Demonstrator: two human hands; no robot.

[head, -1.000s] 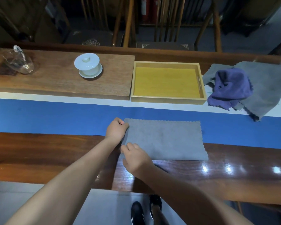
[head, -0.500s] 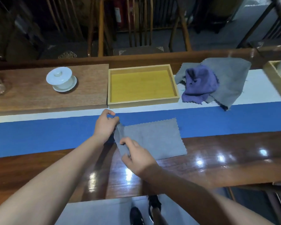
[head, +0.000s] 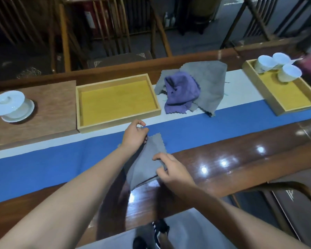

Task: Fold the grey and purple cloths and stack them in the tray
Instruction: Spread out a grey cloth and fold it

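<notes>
**Grey cloth mid-fold as empty tray waits**

As both hands work a small grey cloth (head: 147, 164) at the near edge of the surface (head: 241, 159), the fabric shows itself to be thin and limp, sagging between the two holds and creasing wherever it is lifted. The left hand (head: 134, 136) pinches the far scalloped edge, its grip closed on the cloth; the right hand (head: 171, 170) pinches the near corner, fingertips together on the fabric. A cloth this light and soft seems best taken at its corners or along an edge, with both hands, so the layers stay aligned; it is likely to slide a little on the polished wood and less on the blue runner (head: 43, 166).

At 12 o'clock from the hands stands the empty tray (head: 115, 128), the likely destination. At 1 o'clock from the hands, just right of the tray, lie one purple cloth (head: 180, 91), crumpled, and at least one larger grey cloth (head: 210, 81) beneath it; whether more layers hide there cannot be told.

The count in view: two grey cloths, one purple cloth, two wooden trays. The second tray (head: 269, 97), at 2 o'clock, holds three white cups (head: 278, 67). One lidded white bowl (head: 10, 106) sits at 10 o'clock.
</notes>
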